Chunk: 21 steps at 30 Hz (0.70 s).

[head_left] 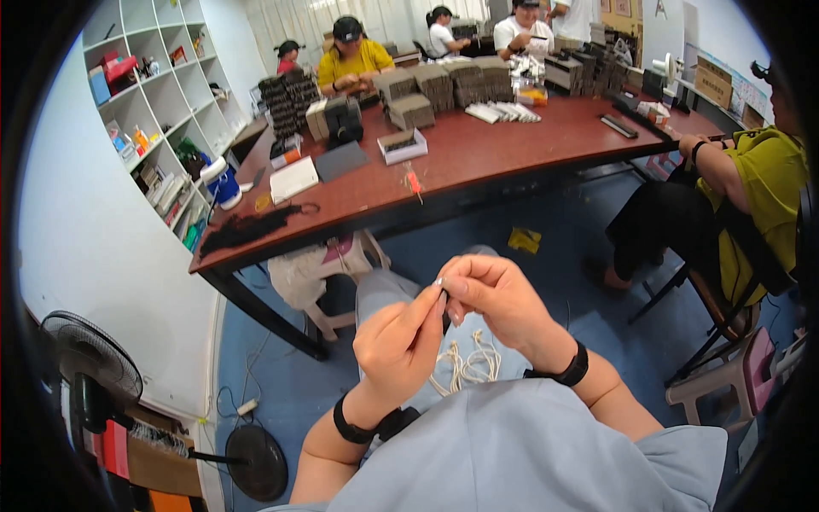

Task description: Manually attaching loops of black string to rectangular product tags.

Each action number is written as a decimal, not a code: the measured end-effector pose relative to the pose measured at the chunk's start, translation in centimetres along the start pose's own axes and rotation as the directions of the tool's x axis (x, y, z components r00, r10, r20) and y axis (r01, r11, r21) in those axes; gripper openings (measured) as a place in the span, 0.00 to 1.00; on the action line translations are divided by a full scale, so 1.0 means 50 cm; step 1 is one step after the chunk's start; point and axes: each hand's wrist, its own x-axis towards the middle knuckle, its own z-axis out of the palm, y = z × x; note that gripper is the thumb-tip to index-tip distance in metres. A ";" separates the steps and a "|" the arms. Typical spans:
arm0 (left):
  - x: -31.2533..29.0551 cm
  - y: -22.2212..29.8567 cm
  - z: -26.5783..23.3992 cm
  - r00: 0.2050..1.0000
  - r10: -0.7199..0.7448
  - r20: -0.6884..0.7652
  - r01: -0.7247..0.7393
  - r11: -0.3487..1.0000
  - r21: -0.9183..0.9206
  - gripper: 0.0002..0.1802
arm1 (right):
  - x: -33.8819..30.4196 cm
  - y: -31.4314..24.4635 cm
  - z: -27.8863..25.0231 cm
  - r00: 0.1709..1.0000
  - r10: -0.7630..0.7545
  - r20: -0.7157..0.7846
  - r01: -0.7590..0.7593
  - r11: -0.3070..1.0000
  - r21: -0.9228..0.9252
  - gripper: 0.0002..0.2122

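Observation:
My left hand (397,341) and my right hand (499,294) meet above my lap, thumbs and fingertips pinched together. Between them shows a tiny light-coloured tip, with something dark just below it. It is too small to name, and I cannot tell which hand bears it. Below the hands, a loose bundle of cream-white cords (465,367) lies on my grey-blue clothing. Both wrists wear black bands.
Ahead stands a red-brown table (478,158) with stacked dark-grey pieces (409,94), a white box (403,147) and black strands (256,229). A stool (328,282) sits under its near edge. A fan (94,358) is at left; a seated person in yellow-green (759,188) is at right.

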 end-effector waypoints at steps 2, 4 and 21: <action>0.002 0.008 -0.005 0.998 -0.064 -0.007 0.064 0.997 -0.038 0.10 | 0.002 0.002 0.007 1.000 -0.010 0.022 0.009 0.999 0.032 0.07; 0.003 0.010 -0.006 0.998 -0.061 -0.025 0.059 0.996 -0.069 0.09 | 0.000 0.000 0.010 0.999 -0.024 0.030 0.022 0.999 0.043 0.06; 0.000 -0.018 -0.021 0.794 -0.437 0.423 0.574 0.311 -0.757 0.11 | 0.020 -0.013 0.017 0.835 -0.531 0.146 0.550 0.786 -0.284 0.05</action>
